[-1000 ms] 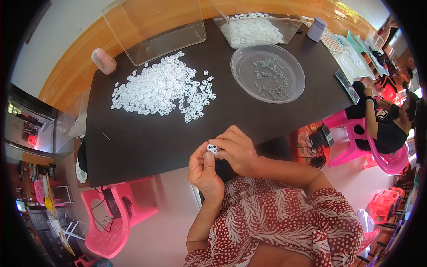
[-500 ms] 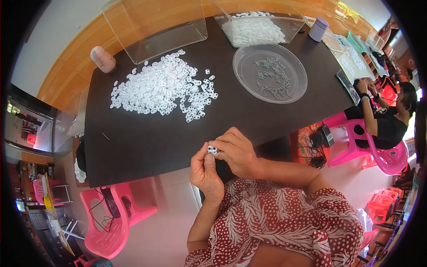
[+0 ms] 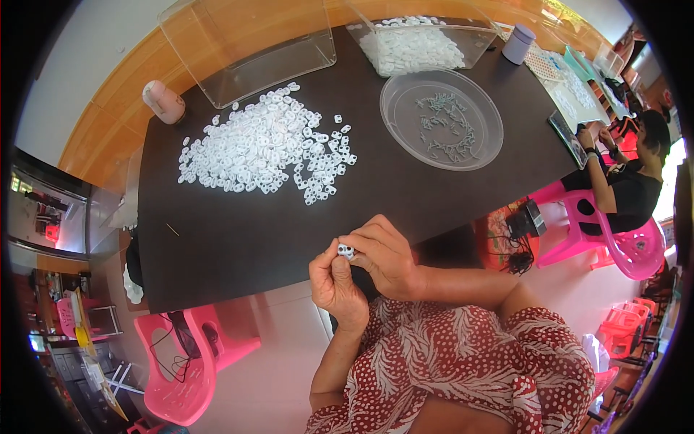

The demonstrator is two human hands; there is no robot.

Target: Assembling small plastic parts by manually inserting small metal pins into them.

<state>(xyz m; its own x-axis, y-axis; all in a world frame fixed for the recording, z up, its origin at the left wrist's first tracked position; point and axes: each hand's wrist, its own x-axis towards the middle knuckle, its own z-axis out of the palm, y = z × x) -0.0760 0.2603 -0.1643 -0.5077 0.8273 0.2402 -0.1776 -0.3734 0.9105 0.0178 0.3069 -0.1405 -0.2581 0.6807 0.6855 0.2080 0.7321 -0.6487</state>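
Between the fingertips of both hands is a small white plastic piece with dark holes (image 3: 346, 251). My left hand (image 3: 338, 289) pinches it from the left, thumb and forefinger pressed together. From the right, my right hand (image 3: 384, 258) grips the same piece with bent fingers, which hide part of it. Both hands are just off the near edge of the dark table (image 3: 246, 249). Beyond them lies a large heap of similar white pieces (image 3: 249, 141), with a looser scatter of holed ones (image 3: 322, 170) at its right side. A round clear tray (image 3: 390, 119) holds many small grey screws (image 3: 448, 130).
At the back stand a clear bin (image 3: 217, 98) and another with white pieces (image 3: 412, 50). A pink bottle (image 3: 165, 103) and a lilac jar (image 3: 518, 45) flank them. Pink chairs (image 3: 181, 387) stand below left and right. A co-worker (image 3: 625, 173) sits at far right.
The piece has tilted slightly between my fingertips, and both hands have stayed in nearly the same place. The whole view has shifted a little.
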